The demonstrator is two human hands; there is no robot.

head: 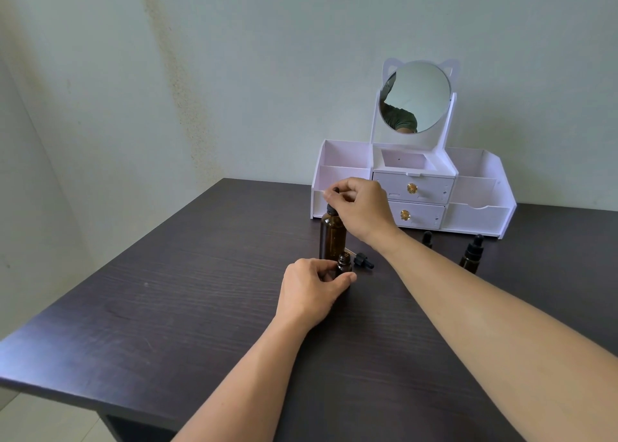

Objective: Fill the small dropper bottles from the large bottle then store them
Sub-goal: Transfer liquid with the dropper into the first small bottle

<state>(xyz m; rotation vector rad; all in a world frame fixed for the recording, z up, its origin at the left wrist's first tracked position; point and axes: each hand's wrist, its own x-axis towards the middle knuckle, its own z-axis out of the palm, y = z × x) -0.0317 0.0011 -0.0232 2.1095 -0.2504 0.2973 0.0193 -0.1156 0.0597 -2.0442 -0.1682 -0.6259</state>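
A large amber bottle [332,237] stands upright in the middle of the dark table [187,291]. My right hand [361,207] pinches the black dropper top at its neck from above. Just in front of it stands a small amber dropper bottle [344,263] with its mouth uncovered, and my left hand [314,289] grips it at the base. Its black dropper cap [364,261] lies on the table to the right. A capped small bottle [471,254] stands further right, and another [427,238] shows behind my right forearm.
A white organiser [478,207] with a round mirror [416,97], two drawers and side compartments stands at the back against the wall. The table's left and near edges drop off to the floor.
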